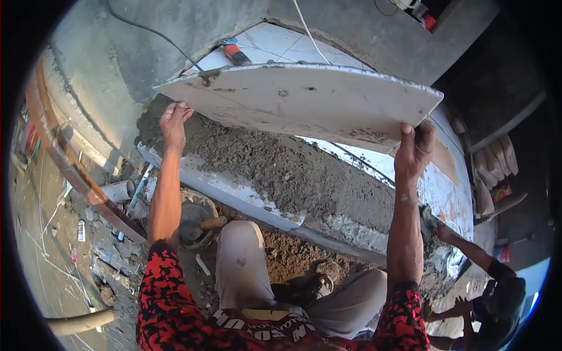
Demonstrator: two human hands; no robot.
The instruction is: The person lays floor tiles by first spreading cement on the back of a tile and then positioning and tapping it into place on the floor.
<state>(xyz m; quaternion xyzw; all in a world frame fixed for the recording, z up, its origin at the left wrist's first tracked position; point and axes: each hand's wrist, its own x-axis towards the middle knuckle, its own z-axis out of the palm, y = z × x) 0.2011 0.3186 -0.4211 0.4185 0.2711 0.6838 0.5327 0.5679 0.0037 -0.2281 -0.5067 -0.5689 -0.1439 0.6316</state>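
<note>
The single view comes from the left one of two cameras on the person's head, looking steeply down and forward. Nearest the lens are the wearer's shirt (263, 327) and trousers (240, 257) at the lower edge, with the forearms reaching away from there. The left hand (175, 124), the right hand (414, 151) and the panel (316, 96) sit farther out, at middle range. The far part takes in the tiled floor (275, 44) and the grey wall (181, 52). The wide fisheye also catches another person (506, 298) at the near right. Dark, rounded borders frame it, and the brown beam (76, 161) at left appears bowed.
</note>
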